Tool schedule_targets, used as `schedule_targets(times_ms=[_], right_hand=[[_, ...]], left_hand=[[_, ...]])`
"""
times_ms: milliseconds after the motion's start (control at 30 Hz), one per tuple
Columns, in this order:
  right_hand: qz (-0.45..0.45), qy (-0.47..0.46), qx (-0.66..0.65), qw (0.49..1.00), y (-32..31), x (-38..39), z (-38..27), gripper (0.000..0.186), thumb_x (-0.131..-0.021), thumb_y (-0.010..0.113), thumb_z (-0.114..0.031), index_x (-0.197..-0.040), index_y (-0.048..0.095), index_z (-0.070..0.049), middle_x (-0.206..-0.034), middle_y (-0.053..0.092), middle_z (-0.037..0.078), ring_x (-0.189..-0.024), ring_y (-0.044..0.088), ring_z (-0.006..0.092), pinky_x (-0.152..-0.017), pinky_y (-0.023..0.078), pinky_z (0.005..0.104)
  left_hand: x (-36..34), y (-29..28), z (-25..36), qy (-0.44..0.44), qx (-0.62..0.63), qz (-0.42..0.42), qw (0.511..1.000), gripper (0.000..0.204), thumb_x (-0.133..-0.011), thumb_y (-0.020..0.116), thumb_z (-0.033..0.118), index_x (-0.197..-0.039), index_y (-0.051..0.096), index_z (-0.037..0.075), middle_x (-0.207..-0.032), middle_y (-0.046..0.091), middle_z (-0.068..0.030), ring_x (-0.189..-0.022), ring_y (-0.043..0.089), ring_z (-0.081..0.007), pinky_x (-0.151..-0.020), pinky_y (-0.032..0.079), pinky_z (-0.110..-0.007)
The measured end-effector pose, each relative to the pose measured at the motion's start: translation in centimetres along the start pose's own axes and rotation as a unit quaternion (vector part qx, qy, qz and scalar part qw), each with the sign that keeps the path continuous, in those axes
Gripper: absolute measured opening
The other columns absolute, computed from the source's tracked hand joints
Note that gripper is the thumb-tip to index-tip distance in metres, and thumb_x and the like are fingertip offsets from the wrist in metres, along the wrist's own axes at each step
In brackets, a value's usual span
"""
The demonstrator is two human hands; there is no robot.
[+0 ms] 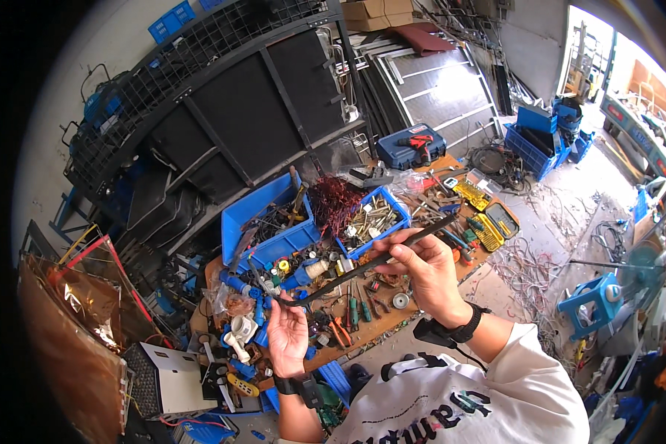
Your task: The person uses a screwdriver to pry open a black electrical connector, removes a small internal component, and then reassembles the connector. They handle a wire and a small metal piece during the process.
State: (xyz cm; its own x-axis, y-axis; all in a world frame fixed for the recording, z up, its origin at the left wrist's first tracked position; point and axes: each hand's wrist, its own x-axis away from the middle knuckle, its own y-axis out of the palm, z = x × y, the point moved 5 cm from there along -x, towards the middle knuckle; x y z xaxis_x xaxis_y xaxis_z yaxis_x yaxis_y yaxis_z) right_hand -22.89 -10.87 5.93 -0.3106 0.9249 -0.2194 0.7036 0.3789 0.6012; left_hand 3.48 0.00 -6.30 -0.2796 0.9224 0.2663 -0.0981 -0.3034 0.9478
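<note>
A long, narrow black strip (340, 280), slightly curved, stretches slantwise between my hands above the cluttered workbench (381, 323). My right hand (431, 283) grips it near its upper right part, thumb and fingers pinched around it. At the lower left end, my left hand (287, 339) has its palm turned up and its fingertips closed on the strip. Its exact material cannot be made out. Below the strip lie screwdrivers (360, 309) with green handles, orange-handled pliers (340, 332) and a small round metal piece (400, 300).
Behind the strip stand a blue bin (270, 246) of tools and a smaller blue bin (401, 222) of metal fittings. Yellow bit cases (487, 231) lie at the right. A power drill (419, 144) rests on a blue case (396, 152). Loose wires (529, 270) cover the floor.
</note>
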Motion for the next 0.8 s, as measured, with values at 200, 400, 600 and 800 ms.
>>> schedule_targets(times_ms=[200, 400, 600, 800], right_hand=[[-0.009, -0.008, -0.021, 1.0, 0.2, -0.6, 0.2, 0.014, -0.091, 0.06, -0.004, -0.104, 0.06, 0.001, -0.107, 0.066, 0.017, -0.097, 0.066, 0.0232, -0.081, 0.058, 0.0364], [0.014, -0.033, -0.04, 0.999, 0.6, -0.5, 1.2, 0.012, -0.091, 0.059, -0.002, -0.103, 0.058, 0.001, -0.108, 0.065, 0.02, -0.097, 0.066, 0.0266, -0.079, 0.06, 0.0363], [0.02, -0.04, -0.045, 0.998, 0.4, -0.3, 2.4, 0.012, -0.091, 0.059, -0.002, -0.103, 0.058, 0.001, -0.107, 0.065, 0.02, -0.095, 0.067, 0.0288, -0.079, 0.06, 0.038], [0.04, -0.035, -0.022, 0.998, 0.6, -0.1, 2.4, 0.017, -0.091, 0.059, -0.001, -0.107, 0.054, 0.001, -0.107, 0.066, 0.02, -0.095, 0.067, 0.0282, -0.077, 0.06, 0.0379]], left_hand=[[-0.3, 0.5, -1.9, -0.025, -0.042, 0.007, 0.999, 0.031, -0.091, 0.063, 0.019, -0.113, 0.058, -0.003, -0.106, 0.066, -0.0145, -0.093, 0.065, -0.0242, -0.086, 0.056, -0.036], [0.7, 3.6, -6.1, -0.1, -0.105, -0.043, 0.989, 0.038, -0.095, 0.057, 0.026, -0.118, 0.055, -0.004, -0.108, 0.065, -0.0171, -0.1, 0.065, -0.0256, -0.092, 0.055, -0.038], [0.4, 4.8, -7.3, -0.117, -0.063, -0.06, 0.989, 0.03, -0.095, 0.057, 0.023, -0.108, 0.06, -0.004, -0.102, 0.068, -0.0139, -0.098, 0.067, -0.0241, -0.089, 0.057, -0.038], [0.2, 5.3, -7.8, -0.106, 0.016, -0.028, 0.994, 0.023, -0.094, 0.058, 0.018, -0.107, 0.061, -0.001, -0.103, 0.068, -0.0138, -0.098, 0.067, -0.0243, -0.087, 0.057, -0.037]])
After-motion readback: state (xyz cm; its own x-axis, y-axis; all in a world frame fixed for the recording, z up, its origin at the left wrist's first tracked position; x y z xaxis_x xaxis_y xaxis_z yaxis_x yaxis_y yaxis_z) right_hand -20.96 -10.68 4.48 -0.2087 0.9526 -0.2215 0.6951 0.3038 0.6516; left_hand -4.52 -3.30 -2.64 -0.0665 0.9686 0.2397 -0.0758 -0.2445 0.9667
